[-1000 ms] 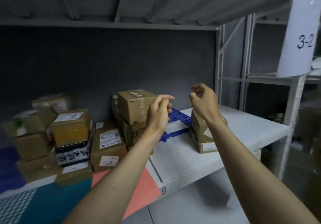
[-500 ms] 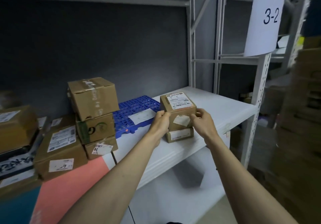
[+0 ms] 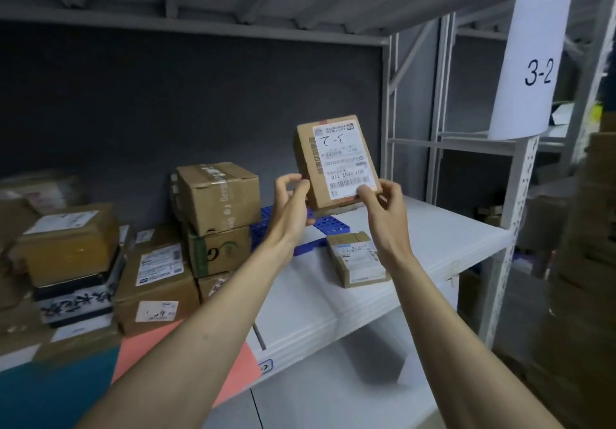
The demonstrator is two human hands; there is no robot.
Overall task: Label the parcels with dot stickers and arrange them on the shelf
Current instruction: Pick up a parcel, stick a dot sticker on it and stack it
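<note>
Cardboard throughout: a small flat brown parcel (image 3: 336, 162) is held up above the white shelf (image 3: 433, 238), tilted, its white printed label (image 3: 341, 160) facing the camera with "3-2" handwritten on it upside down. The right hand (image 3: 383, 207) pinches the parcel's lower right corner, thumb on the label. The left hand (image 3: 290, 208) has its fingers curled at the lower left edge; whether it truly grips is hard to tell.

Half a second ago this parcel sat on top of a second box (image 3: 356, 258) with both hands at its sides; now it is lifted clear, and that box lies alone on the shelf, label up.

Left of the hands stands a stack (image 3: 216, 222) of taped boxes, dented at the corners, with a blue gridded plastic tray (image 3: 330, 225) behind. More boxes (image 3: 100, 262) crowd the far left. Bare shelf runs to the right of the second box as far as the perforated post (image 3: 513, 228), which carries a curved white sign (image 3: 533, 62) reading "3-2".
</note>
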